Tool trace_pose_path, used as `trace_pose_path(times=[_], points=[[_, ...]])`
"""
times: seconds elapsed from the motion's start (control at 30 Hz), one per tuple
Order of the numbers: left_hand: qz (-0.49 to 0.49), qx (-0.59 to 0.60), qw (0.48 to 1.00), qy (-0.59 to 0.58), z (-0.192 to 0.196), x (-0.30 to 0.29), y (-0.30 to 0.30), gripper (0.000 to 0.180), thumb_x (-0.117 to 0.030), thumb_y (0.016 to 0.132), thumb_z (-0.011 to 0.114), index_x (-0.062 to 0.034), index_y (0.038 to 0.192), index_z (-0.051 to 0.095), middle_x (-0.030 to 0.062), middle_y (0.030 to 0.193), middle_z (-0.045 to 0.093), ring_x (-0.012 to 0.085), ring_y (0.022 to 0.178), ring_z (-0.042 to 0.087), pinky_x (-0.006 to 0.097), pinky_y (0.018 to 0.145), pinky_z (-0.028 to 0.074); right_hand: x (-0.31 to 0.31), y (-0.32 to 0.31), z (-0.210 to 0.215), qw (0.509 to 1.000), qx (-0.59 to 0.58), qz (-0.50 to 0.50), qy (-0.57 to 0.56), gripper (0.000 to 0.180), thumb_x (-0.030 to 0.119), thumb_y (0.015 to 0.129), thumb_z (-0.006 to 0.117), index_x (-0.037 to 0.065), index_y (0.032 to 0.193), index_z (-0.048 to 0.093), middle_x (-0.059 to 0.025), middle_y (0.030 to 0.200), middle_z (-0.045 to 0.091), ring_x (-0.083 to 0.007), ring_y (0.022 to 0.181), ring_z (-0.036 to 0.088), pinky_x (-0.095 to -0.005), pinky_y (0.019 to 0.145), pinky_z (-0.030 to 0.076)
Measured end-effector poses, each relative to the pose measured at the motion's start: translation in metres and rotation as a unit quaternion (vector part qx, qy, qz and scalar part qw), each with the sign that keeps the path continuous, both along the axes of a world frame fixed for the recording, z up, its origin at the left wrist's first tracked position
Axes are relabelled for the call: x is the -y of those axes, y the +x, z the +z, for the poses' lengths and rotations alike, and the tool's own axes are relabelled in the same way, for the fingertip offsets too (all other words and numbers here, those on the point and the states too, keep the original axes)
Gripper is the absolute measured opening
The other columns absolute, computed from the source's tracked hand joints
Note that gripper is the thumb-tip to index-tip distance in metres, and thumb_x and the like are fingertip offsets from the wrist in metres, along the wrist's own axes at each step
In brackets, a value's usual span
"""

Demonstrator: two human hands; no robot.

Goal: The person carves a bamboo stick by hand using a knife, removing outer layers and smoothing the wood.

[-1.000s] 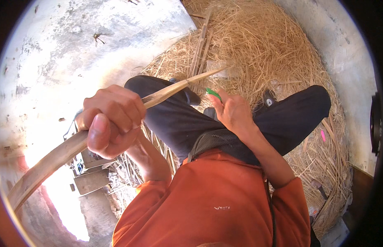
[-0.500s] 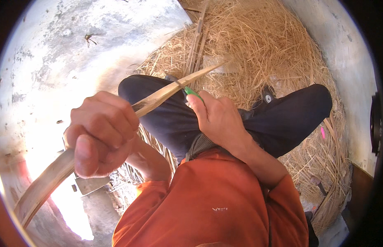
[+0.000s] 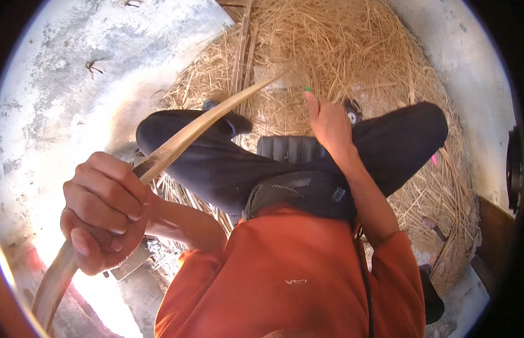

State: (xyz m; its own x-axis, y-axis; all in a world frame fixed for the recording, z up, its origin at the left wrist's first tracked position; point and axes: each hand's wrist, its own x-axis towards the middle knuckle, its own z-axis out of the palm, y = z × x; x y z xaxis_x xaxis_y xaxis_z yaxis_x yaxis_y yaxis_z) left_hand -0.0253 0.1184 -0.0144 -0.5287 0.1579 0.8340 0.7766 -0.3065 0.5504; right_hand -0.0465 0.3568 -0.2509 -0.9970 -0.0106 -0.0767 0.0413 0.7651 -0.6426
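My left hand [image 3: 104, 211] is wrapped round a long, pale split bamboo strip [image 3: 208, 121]. The strip tapers to a thin far tip and runs back past the fist to the lower left, with a dark patch just beyond the fingers. My right hand [image 3: 332, 128] is closed to the right of the strip's tip, apart from it. A bit of green handle [image 3: 307, 89] shows past the thumb. It belongs to a knife whose blade cannot be made out now.
Straw-like shavings [image 3: 340, 45] cover the ground ahead and to the right. Long sticks [image 3: 243, 50] lie at the far middle, beside a whitish slab [image 3: 132, 50]. A ribbed black pad [image 3: 290, 149] sits between my bent legs. On the right lies a hammer-like tool [image 3: 435, 227].
My right hand has moved off the strip, forward and to the right, with the green-handled knife. My left hand and the bamboo strip have shifted left and a little nearer.
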Motion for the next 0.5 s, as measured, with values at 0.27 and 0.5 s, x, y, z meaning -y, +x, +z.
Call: trace_pose_path(times=[0.27, 0.5], points=[[0.024, 0.03, 0.997, 0.06, -0.011, -0.003, 0.005, 0.035, -0.018, 0.078, 0.052, -0.0132, 0.047, 0.037, -0.0001, 0.039, 0.043, 0.0069, 0.026, 0.037, 0.02, 0.026, 0.038, 0.047, 0.028, 0.093, 0.947, 0.043, 0.117, -0.295, 0.036, 0.031, 0.096, 0.045, -0.001, 0.082, 0.054, -0.0184, 0.057, 0.049, -0.0356, 0.051, 0.05, -0.0402, 0.05, 0.037], [-0.018, 0.037, 0.997, 0.062, -0.01, -0.008, 0.008, 0.035, -0.014, 0.077, 0.056, -0.0133, 0.046, 0.038, -0.0015, 0.038, 0.042, 0.0059, 0.026, 0.034, 0.02, 0.025, 0.035, 0.075, 0.042, 0.077, 0.97, -0.016, 0.112, -0.215, 0.032, 0.029, 0.094, 0.049, 0.003, 0.077, 0.055, -0.0207, 0.054, 0.053, -0.0403, 0.05, 0.055, -0.047, 0.045, 0.043]])
